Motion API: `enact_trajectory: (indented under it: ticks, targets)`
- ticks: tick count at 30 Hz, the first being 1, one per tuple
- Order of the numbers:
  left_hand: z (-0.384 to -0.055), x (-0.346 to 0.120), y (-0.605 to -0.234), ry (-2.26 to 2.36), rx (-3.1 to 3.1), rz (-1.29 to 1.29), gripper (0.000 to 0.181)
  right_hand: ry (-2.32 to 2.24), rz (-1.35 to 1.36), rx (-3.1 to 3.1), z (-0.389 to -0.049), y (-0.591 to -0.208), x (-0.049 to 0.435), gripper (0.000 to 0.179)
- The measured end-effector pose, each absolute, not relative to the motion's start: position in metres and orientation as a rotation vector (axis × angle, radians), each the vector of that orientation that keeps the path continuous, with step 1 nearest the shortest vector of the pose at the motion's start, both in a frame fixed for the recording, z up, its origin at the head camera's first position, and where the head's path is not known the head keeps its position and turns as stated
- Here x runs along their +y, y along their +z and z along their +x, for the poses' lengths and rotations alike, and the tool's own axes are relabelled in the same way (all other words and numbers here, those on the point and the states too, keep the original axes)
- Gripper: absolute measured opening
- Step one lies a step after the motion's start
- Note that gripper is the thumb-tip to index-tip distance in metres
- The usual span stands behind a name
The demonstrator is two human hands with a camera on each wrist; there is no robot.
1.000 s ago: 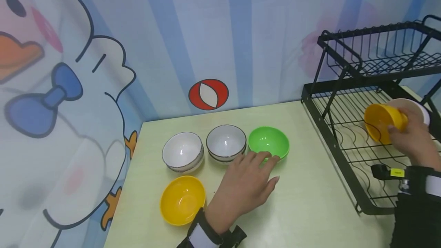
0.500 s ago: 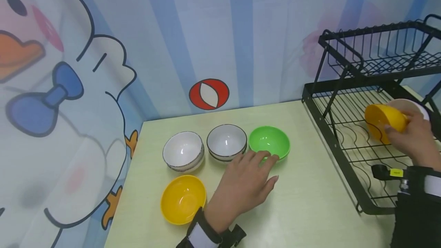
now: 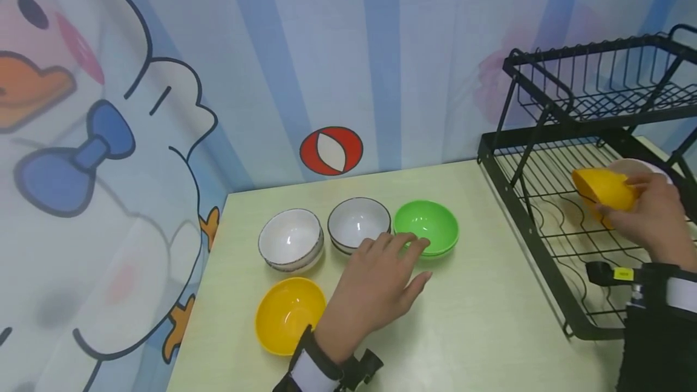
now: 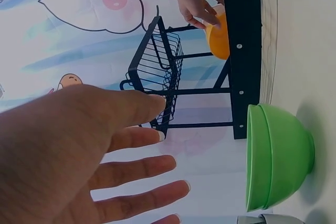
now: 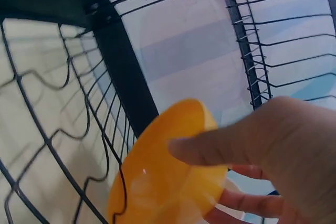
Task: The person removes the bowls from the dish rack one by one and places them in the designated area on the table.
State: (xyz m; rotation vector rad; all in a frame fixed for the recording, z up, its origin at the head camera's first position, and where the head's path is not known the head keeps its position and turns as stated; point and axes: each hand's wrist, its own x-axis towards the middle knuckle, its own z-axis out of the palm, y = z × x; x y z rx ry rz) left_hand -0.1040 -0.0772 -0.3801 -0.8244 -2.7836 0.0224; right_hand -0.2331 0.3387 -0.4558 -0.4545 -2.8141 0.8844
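My right hand (image 3: 650, 216) pinches a yellow bowl (image 3: 601, 187) over the lower tier of the black dish rack (image 3: 536, 247). In the right wrist view the thumb lies inside this tilted yellow bowl (image 5: 157, 177), with fingers behind it. A white bowl (image 3: 637, 167) stands behind, partly hidden by the hand. My left hand (image 3: 376, 280) hovers over the table with its fingers spread, near the green bowls (image 3: 427, 228). The left wrist view shows a gap between those fingers and the green bowls (image 4: 278, 156), two nested together.
Two stacks of white bowls with dark rims, one at left (image 3: 290, 238) and one beside the green bowls (image 3: 358, 222), stand toward the back of the table. Another yellow bowl (image 3: 288, 313) sits in front, left of my left wrist. The rack's upper basket (image 3: 610, 89) overhangs the lower tier's back.
The yellow bowl in my right hand has tipped further, its opening turning downward, and shifted slightly left. My left hand has drawn back a little to the left, away from the green bowls.
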Motion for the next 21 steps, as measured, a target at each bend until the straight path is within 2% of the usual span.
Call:
enact_trajectory:
  ticks: [7, 21]
  targets:
    - [-0.104, -0.080, -0.381, 0.006, -2.778, -0.824, 0.044, 0.777, -0.393, -2.846, -0.211, -0.426, 0.314, 0.066]
    - [-0.106, -0.089, -0.375, -0.022, -2.842, -0.774, 0.045, 0.722, -0.441, -2.808, -0.209, -0.417, 0.306, 0.060]
